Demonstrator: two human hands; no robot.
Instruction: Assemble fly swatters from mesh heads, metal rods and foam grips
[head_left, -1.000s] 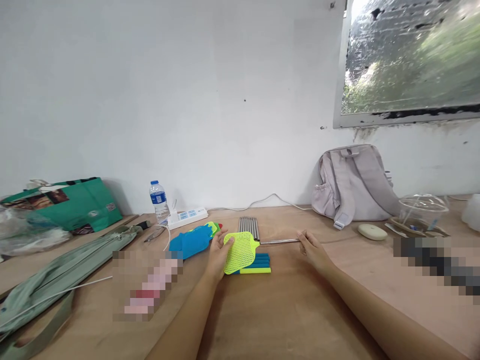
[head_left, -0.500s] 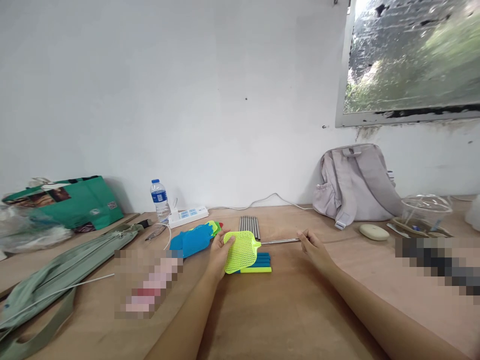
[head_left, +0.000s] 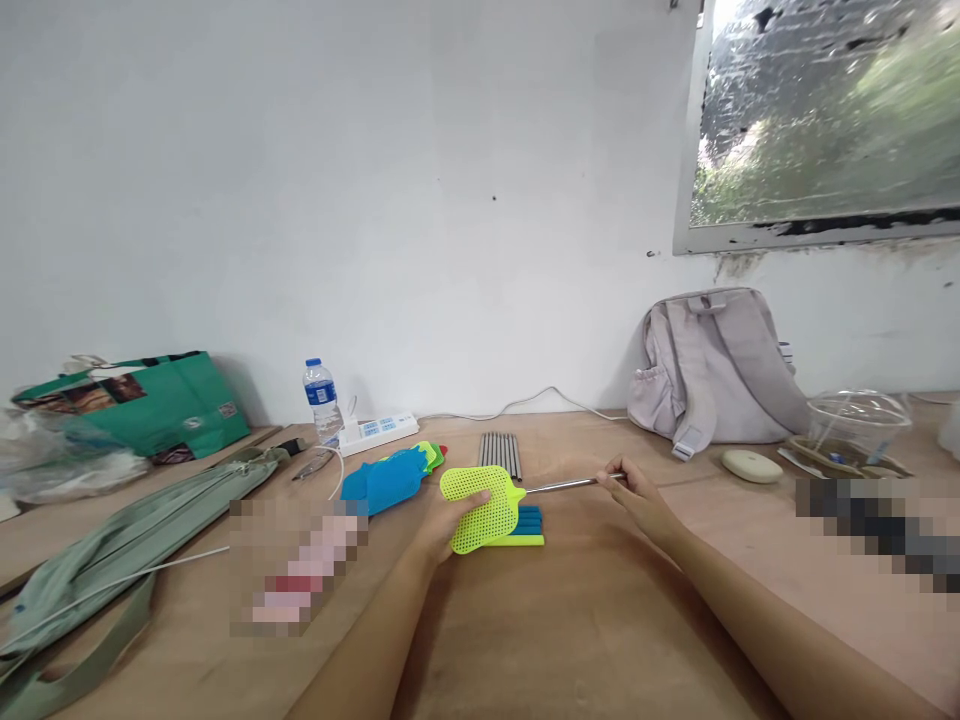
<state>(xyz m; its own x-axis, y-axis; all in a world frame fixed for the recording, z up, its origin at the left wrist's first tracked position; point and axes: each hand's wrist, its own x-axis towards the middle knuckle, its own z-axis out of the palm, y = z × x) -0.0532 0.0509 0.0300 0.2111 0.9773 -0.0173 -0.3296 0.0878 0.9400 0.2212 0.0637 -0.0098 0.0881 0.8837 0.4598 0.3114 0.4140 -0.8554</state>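
White plaster wall fills the upper frame, with a weathered window [head_left: 825,110] at upper right, and below it runs a wooden table [head_left: 570,620]. At the centre of the frame the person's left hand [head_left: 442,520] grips the yellow-green mesh swatter head [head_left: 480,505], thumb on top of the mesh, fingers underneath. Just right of it, the right hand [head_left: 637,495] pinches the far end of a thin metal rod [head_left: 566,485] that runs into the head's neck. The head lies over a short stack of blue and yellow handles [head_left: 525,525]. Behind it rests a row of grey metal rods [head_left: 500,452], and to the left a pile of blue swatter heads [head_left: 386,480]. Further left stand a water bottle [head_left: 320,400] and a power strip [head_left: 377,432]; a pale backpack [head_left: 712,370] leans on the wall at right.
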